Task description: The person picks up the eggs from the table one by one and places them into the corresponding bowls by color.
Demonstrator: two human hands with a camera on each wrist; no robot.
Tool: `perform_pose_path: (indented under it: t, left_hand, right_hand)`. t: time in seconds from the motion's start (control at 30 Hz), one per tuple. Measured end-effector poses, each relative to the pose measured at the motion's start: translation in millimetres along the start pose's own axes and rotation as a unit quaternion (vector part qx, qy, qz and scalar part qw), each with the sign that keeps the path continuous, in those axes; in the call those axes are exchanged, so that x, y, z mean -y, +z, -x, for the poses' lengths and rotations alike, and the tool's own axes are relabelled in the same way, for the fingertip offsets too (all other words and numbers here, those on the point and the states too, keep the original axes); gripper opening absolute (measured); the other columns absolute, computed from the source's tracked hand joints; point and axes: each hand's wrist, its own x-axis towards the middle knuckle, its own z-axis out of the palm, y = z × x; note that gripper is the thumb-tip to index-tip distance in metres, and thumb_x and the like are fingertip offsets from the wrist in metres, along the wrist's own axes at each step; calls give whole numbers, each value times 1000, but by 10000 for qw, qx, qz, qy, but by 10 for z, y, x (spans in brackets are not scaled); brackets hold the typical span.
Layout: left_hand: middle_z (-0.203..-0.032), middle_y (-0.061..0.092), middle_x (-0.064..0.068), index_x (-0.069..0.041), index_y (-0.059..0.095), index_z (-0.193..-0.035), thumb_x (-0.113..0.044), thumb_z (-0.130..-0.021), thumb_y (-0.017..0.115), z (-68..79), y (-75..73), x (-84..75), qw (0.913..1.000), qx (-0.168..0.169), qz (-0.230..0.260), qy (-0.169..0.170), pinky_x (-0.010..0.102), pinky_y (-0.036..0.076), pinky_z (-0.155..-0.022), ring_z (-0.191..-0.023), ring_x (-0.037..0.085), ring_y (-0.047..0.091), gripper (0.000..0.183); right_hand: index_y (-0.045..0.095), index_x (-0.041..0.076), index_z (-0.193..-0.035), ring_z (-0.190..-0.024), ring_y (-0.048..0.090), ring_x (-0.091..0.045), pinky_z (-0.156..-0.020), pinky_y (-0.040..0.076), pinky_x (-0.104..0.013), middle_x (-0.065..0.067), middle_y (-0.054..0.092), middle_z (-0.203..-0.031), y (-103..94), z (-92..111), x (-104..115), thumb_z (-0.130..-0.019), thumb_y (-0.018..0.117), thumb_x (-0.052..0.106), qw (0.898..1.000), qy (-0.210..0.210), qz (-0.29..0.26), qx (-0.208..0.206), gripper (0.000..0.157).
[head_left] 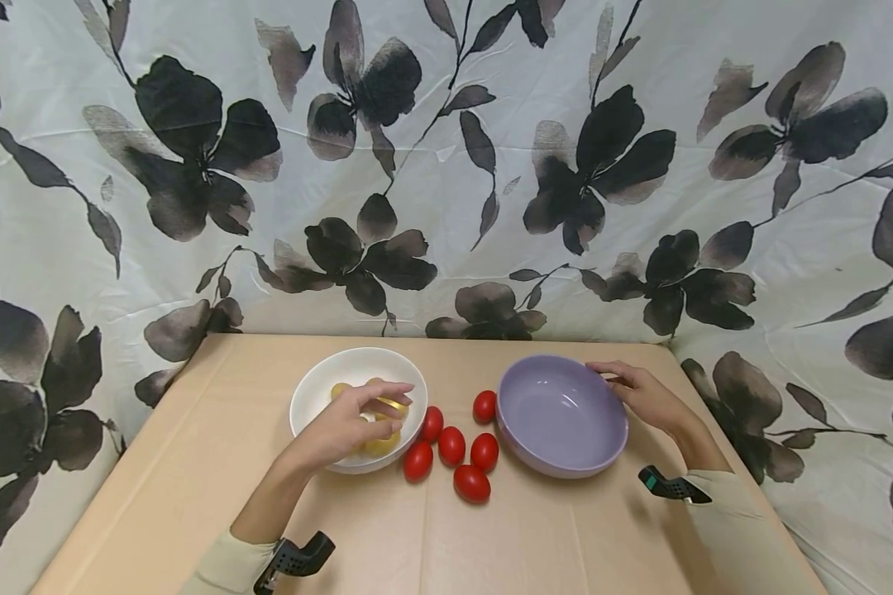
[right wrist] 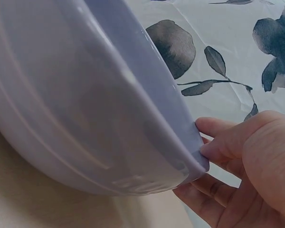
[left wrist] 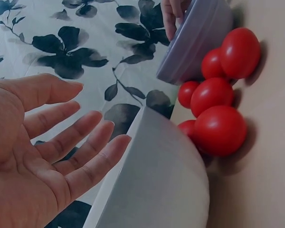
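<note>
My left hand (head_left: 348, 423) hovers over the white bowl (head_left: 308, 397), its fingers loosely spread and nothing between them, as the left wrist view shows. Several yellow rounded pieces (head_left: 379, 447) lie inside that bowl, partly hidden by the hand. To the right stands a purple bowl (head_left: 561, 417); only its smooth inside shows. My right hand (head_left: 643, 398) pinches this bowl's right rim, with the thumb and a finger at the edge (right wrist: 202, 159) and other fingers against the outside. Between the two bowls lies a group of red egg-shaped tomatoes (head_left: 451, 445).
Both bowls stand toward the back of a table with a tan cover (head_left: 387, 537). Behind it and at its sides hangs a white cloth with dark flowers (head_left: 491, 198). A black device (head_left: 301, 555) is strapped to each wrist.
</note>
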Motion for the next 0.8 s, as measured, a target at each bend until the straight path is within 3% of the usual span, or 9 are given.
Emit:
perform_pose_path:
  t: [0.33,0.6,0.8]
  left_hand:
    - [-131,63,16,-14,62,-139,-6,-92,68,-23,183,-61,9999,85,42,116,31,58,-91,-115,33,66,48]
    - [-132,63,9,-16,62,-138,-5,-92,67,-44,346,-85,9987,443,107,225,26,58,-87,-117,35,65,48]
    - [-133,60,19,-16,61,-139,-4,-93,67,-47,462,-66,9964,675,433,271,25,58,-87,-119,41,62,48]
  right_hand:
    - [54,6,-146,-129,55,-45,-93,48,-16,-23,49,-150,4,14,32,-101,45,-6,9999,1,-107,-8,48]
    - [52,5,-147,-126,57,-45,-96,53,-28,-24,48,-151,-5,21,19,-100,44,-7,9999,34,-140,10,49]
    - [51,5,-148,-127,56,-44,-95,52,-24,-23,47,-152,-15,22,32,-101,44,-6,9998,37,-202,67,49]
